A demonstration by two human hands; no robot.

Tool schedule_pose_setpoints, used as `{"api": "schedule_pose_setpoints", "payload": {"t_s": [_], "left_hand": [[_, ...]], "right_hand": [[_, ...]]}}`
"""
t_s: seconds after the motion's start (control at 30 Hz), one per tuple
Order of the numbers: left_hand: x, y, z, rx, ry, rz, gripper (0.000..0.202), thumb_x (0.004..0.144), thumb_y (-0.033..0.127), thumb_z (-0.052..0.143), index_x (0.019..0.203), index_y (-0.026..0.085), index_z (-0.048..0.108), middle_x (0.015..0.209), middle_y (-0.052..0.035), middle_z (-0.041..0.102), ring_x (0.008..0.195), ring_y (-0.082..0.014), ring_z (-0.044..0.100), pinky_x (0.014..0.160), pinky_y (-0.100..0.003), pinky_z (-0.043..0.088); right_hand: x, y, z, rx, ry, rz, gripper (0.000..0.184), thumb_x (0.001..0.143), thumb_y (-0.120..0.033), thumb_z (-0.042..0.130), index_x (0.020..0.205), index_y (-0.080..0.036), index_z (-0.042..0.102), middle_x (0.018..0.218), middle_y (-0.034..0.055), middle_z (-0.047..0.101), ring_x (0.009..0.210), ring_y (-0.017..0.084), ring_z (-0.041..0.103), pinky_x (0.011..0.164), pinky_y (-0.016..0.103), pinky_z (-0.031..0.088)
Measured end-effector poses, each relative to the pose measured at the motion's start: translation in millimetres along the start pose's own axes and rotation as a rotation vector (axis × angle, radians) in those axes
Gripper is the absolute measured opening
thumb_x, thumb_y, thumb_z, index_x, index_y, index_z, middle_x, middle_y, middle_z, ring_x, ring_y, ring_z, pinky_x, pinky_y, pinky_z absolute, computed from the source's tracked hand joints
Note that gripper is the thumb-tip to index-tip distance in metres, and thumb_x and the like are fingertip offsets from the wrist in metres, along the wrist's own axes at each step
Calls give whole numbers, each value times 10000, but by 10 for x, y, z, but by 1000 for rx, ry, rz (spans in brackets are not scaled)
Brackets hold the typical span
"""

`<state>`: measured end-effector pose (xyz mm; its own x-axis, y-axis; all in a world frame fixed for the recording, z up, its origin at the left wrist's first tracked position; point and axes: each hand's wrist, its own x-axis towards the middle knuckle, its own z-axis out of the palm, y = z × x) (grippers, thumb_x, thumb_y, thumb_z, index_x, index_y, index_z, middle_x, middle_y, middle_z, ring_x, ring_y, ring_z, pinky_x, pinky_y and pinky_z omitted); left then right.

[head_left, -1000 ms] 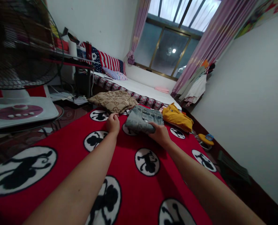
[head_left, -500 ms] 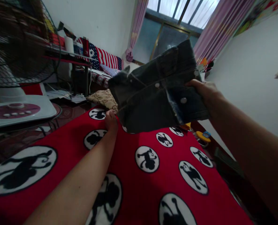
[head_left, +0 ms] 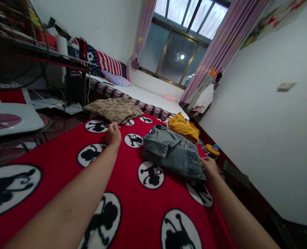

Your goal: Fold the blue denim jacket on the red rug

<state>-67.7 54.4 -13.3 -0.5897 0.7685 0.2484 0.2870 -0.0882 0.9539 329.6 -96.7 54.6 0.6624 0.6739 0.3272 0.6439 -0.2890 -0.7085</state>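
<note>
A blue denim garment [head_left: 172, 152] lies partly unfolded on the red blanket [head_left: 132, 207] with black-and-white monkey circles. My right hand [head_left: 209, 165] holds its near right corner at the blanket's right edge. My left hand [head_left: 113, 134] is a closed fist resting on the blanket to the left, just in front of a folded brown patterned cloth [head_left: 113, 109]. A yellow garment [head_left: 182, 126] lies just behind the denim.
A standing fan's white base [head_left: 10, 119] is at the left beside a cluttered shelf [head_left: 47, 52]. A second bed [head_left: 148, 98] with pillows runs to the window. Clothes hang by the pink curtain [head_left: 202, 95]. A yellow toy [head_left: 212, 149] lies on the floor at right.
My right hand lifted the folded denim from the far part of the blanket, swung it through the air, and set it down opened out nearer and to the right. My left fist stayed put.
</note>
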Motion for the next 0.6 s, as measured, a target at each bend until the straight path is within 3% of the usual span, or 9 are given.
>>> {"api": "schedule_pose_setpoints", "payload": {"t_s": [0.07,0.13,0.23,0.3,0.43,0.6], "left_hand": [[-25,14,2,23,-46,18,299,966,299,369,1100,197,616,1015,-62,731,978,-229,638,822,-333,458],[-47,23,5,20,-81,45,310,963,295,369,1115,181,613,1023,-75,728,981,-229,636,836,-341,457],[-71,18,28,0,-132,89,283,936,272,407,1069,166,633,999,-88,729,984,-219,640,857,-328,460],[-84,6,65,-24,-176,118,259,911,261,436,1025,166,647,969,-90,730,968,-210,649,860,-313,467],[-126,4,187,-85,-318,135,259,872,274,458,982,153,660,877,-91,734,856,-201,681,783,-293,502],[-274,154,335,-156,-532,48,346,874,382,465,1014,122,646,815,-97,734,721,-192,695,613,-255,507]], "right_hand": [[85,-63,41,55,55,-63,314,668,-317,599,893,-114,681,883,133,711,850,267,661,770,379,509],[102,-222,143,141,65,-236,340,716,-322,571,969,-122,679,974,128,708,905,240,650,840,362,491],[-88,-416,421,136,-3,-523,289,779,-337,542,939,-150,694,974,110,705,932,239,633,887,381,467],[-292,-431,645,12,-23,-633,259,817,-302,515,944,-162,692,1020,112,689,986,246,608,915,398,448],[-551,-310,959,-173,34,-723,252,859,-219,487,1026,-157,666,1114,122,654,1034,269,569,969,458,404],[-600,-296,953,-21,77,-752,347,846,-156,471,1173,-142,588,1186,137,609,1133,267,539,1007,455,417]]}}
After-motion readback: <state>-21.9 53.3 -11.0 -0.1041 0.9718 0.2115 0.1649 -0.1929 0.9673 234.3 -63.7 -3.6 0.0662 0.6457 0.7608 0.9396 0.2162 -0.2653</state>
